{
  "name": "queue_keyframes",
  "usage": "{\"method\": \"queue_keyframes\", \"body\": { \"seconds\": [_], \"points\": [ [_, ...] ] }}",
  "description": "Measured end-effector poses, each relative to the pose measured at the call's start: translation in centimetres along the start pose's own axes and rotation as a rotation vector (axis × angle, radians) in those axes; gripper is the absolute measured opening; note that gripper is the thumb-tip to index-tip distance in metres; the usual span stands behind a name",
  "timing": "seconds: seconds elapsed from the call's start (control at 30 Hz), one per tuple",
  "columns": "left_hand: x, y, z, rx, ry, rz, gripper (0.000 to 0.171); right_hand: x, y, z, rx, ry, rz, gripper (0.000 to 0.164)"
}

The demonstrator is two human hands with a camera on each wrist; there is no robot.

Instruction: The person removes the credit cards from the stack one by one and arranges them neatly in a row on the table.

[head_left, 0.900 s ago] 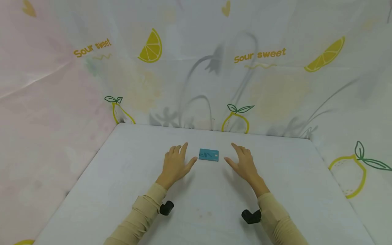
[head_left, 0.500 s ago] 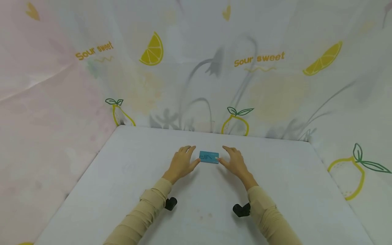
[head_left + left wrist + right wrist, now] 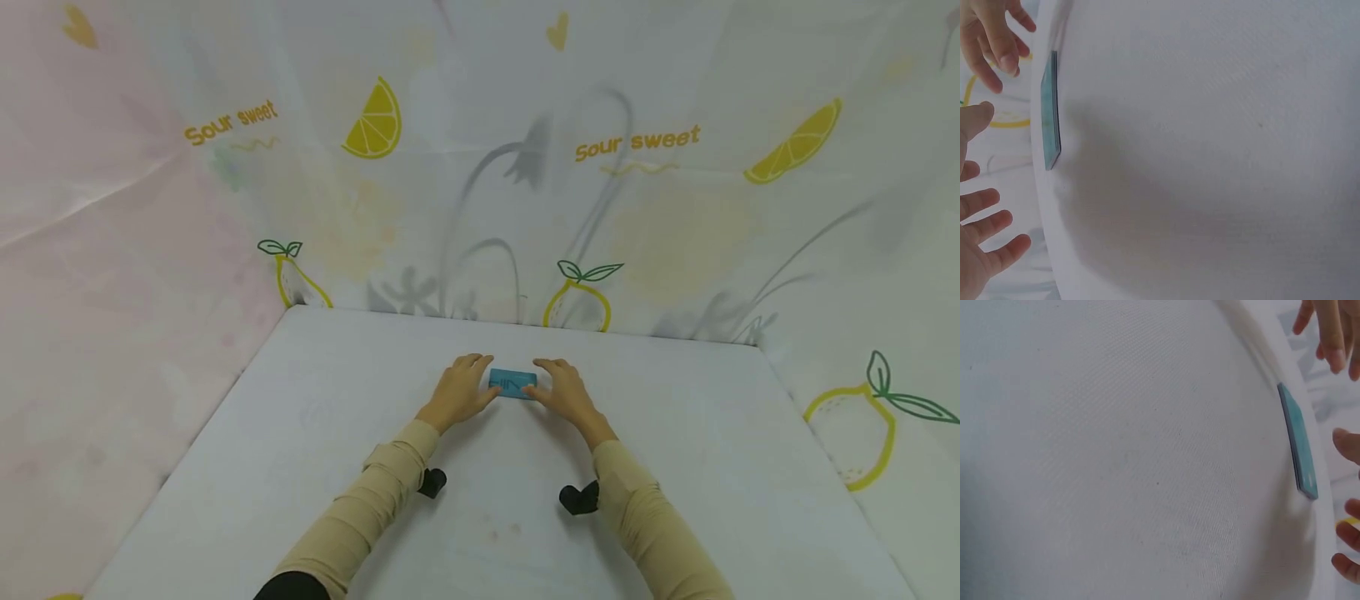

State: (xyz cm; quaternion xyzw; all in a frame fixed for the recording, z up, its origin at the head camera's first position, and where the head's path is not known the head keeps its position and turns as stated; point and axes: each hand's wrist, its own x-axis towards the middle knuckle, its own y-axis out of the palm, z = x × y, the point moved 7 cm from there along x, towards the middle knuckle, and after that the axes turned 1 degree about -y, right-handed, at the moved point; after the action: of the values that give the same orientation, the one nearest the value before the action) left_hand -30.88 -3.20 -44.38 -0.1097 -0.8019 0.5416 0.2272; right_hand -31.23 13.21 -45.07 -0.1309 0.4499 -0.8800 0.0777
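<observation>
A flat teal card (image 3: 512, 381) with dark lettering lies on the white table. Layered lines run along its edge, so it looks thicker than one card in the left wrist view, where its side (image 3: 1052, 112) shows. My left hand (image 3: 461, 392) is at its left end, fingers spread and lightly bent. On the opposite end is my right hand (image 3: 564, 392), posed the same way. Both thumbs overlap the card's near corners in the head view. In the right wrist view a gap shows between the card (image 3: 1297, 440) and the right thumb (image 3: 1346, 445). Neither hand grips anything.
The white tabletop (image 3: 495, 483) extends around the card. Behind it hangs a backdrop (image 3: 480, 208) printed with lemons and lettering. A black wrist-worn piece (image 3: 579, 500) juts inward from the right sleeve, and another (image 3: 432, 482) from the left.
Both hands have moved inward from either side, the left to the right and the right to the left, until their thumbs overlap the card. The card has stayed in place.
</observation>
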Motion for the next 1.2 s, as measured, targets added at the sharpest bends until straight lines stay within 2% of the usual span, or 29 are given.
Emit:
{"method": "queue_keyframes", "body": {
  "seconds": [0.17, 0.4, 0.63, 0.83, 1.2],
  "points": [
    [0.6, 0.6, -0.1, -0.005, -0.017, 0.055, 0.058, 0.4, 0.5, -0.4, 0.01, 0.033, 0.044, 0.053],
    [1.3, 1.6, 0.6, -0.011, -0.02, 0.101, 0.061, 0.8, 0.9, -0.6, -0.003, 0.037, 0.069, 0.056],
    [2.0, 2.5, 1.1, -0.026, 0.009, 0.176, 0.062, 1.3, 1.5, -1.1, -0.064, 0.04, 0.094, 0.064],
    [2.5, 3.1, 1.7, -0.028, -0.006, 0.234, 0.071, 1.6, 2.0, -1.6, -0.101, 0.061, 0.146, 0.07],
    [2.9, 3.4, 1.9, -0.042, -0.034, 0.252, 0.07, 1.9, 2.2, -2.4, -0.091, 0.078, 0.17, 0.06]
  ]
}}
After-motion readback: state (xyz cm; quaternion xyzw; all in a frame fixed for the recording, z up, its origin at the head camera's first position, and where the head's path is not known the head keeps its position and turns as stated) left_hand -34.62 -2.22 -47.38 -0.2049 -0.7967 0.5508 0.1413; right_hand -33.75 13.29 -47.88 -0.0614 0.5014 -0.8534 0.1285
